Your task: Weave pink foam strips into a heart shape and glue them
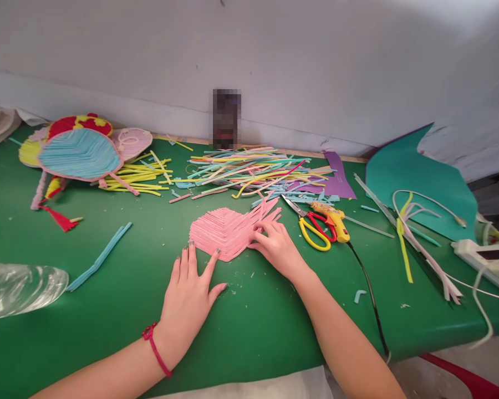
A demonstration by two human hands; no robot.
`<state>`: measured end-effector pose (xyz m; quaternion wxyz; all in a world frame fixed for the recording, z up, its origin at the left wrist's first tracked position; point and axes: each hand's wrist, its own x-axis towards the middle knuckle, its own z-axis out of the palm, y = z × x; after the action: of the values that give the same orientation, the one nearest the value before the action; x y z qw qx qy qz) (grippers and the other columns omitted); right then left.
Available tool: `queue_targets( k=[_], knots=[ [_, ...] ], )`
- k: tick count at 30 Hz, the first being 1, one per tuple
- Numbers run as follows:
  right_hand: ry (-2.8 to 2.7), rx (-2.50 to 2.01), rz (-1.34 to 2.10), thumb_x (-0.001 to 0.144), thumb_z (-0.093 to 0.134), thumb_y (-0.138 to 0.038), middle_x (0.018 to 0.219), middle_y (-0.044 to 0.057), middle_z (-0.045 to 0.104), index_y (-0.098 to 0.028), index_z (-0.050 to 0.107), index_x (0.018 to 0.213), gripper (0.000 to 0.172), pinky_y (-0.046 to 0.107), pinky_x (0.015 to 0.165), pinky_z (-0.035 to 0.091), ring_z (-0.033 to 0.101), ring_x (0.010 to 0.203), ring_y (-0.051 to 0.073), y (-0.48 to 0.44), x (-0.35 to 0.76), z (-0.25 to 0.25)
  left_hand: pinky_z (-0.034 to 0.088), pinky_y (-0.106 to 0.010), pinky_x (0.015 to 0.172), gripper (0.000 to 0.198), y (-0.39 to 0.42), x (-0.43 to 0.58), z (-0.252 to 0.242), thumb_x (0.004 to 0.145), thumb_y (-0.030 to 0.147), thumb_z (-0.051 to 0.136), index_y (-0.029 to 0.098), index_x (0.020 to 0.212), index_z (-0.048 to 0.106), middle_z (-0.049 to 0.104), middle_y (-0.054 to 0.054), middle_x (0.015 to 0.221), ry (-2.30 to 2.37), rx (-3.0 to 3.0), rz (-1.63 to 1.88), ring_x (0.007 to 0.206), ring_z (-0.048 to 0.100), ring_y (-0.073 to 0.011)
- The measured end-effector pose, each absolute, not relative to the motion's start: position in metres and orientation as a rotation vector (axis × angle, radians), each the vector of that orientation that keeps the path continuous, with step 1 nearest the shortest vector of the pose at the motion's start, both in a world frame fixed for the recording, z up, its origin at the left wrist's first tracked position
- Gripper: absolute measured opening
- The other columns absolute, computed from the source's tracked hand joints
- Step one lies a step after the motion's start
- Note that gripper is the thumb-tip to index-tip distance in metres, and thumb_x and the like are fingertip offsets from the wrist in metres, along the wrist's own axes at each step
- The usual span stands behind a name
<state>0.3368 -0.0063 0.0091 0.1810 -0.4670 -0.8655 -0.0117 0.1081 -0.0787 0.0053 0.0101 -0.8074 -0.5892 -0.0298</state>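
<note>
A pink fan-shaped panel (220, 230) made of pipe cleaners laid in a V pattern lies flat mid-table, with loose stem ends (270, 208) sticking out at its right side. My left hand (191, 299), a red cord bracelet on its wrist, rests palm down with fingers spread. Its fingertips touch the panel's lower left edge. At the right edge of the panel, my right hand (274, 246) has its thumb and fingers pinched on a pink pipe cleaner; the fingertips partly cover it. Yellow-and-red-handled scissors (314, 227) and a yellow glue gun (332, 219) lie just right of that hand.
Behind the panel is a heap of coloured pipe cleaners (258, 172). Finished fans (81, 155) are piled at back left, above a clear plastic bottle (23, 291). A black cord (368, 282) runs off the front edge. Green sheets (416, 177) and a power strip (484, 255) sit right.
</note>
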Motion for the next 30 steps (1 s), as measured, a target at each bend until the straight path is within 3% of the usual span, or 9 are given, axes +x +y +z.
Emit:
queue_targets(
  k=[14, 22, 24, 27, 30],
  knots=[
    [-2.335, -1.381, 0.054, 0.085, 0.064, -0.036, 0.104, 0.008, 0.062, -0.020, 0.061, 0.079, 0.018, 0.034, 0.079, 0.038, 0.055, 0.095, 0.022, 0.000, 0.349, 0.008, 0.037, -0.055, 0.103, 0.063, -0.079, 0.108, 0.006, 0.085, 0.048, 0.058, 0.023, 0.141, 0.044, 0.039, -0.022, 0.148, -1.842, -2.514, -0.115, 0.133, 0.039, -0.0423],
    [-2.377, -1.343, 0.197, 0.090, 0.059, -0.035, 0.128, 0.011, 0.055, -0.019, 0.057, 0.082, 0.018, 0.033, 0.080, 0.037, 0.061, 0.092, 0.019, -0.001, 0.359, 0.016, 0.038, -0.053, 0.102, 0.066, -0.078, 0.108, 0.009, 0.084, 0.050, 0.058, 0.022, 0.141, 0.043, 0.043, -0.028, 0.143, -1.801, -2.497, -0.009, 0.131, 0.042, -0.0443],
    [-2.383, -1.332, 0.233, 0.091, 0.057, -0.034, 0.119, 0.009, 0.061, -0.019, 0.056, 0.082, 0.018, 0.031, 0.078, 0.035, 0.061, 0.096, 0.019, -0.001, 0.361, 0.019, 0.039, -0.053, 0.101, 0.066, -0.078, 0.109, 0.009, 0.084, 0.051, 0.058, 0.022, 0.141, 0.043, 0.043, -0.029, 0.142, -1.788, -2.492, 0.008, 0.130, 0.042, -0.0442],
    [-2.366, -1.324, 0.289, 0.092, 0.056, -0.035, 0.092, 0.003, 0.068, -0.019, 0.056, 0.081, 0.019, 0.028, 0.074, 0.034, 0.062, 0.085, 0.015, 0.000, 0.364, 0.020, 0.039, -0.052, 0.101, 0.067, -0.078, 0.109, 0.009, 0.084, 0.051, 0.058, 0.022, 0.142, 0.043, 0.044, -0.028, 0.141, -1.776, -2.481, 0.015, 0.130, 0.043, -0.0435],
    [-2.335, -1.302, 0.255, 0.093, 0.055, -0.034, 0.085, 0.001, 0.068, -0.020, 0.058, 0.082, 0.018, 0.028, 0.073, 0.033, 0.062, 0.080, 0.014, 0.001, 0.366, 0.019, 0.039, -0.052, 0.101, 0.066, -0.079, 0.109, 0.008, 0.084, 0.051, 0.058, 0.023, 0.142, 0.042, 0.044, -0.027, 0.142, -1.781, -2.476, 0.006, 0.130, 0.043, -0.0434]
  ],
)
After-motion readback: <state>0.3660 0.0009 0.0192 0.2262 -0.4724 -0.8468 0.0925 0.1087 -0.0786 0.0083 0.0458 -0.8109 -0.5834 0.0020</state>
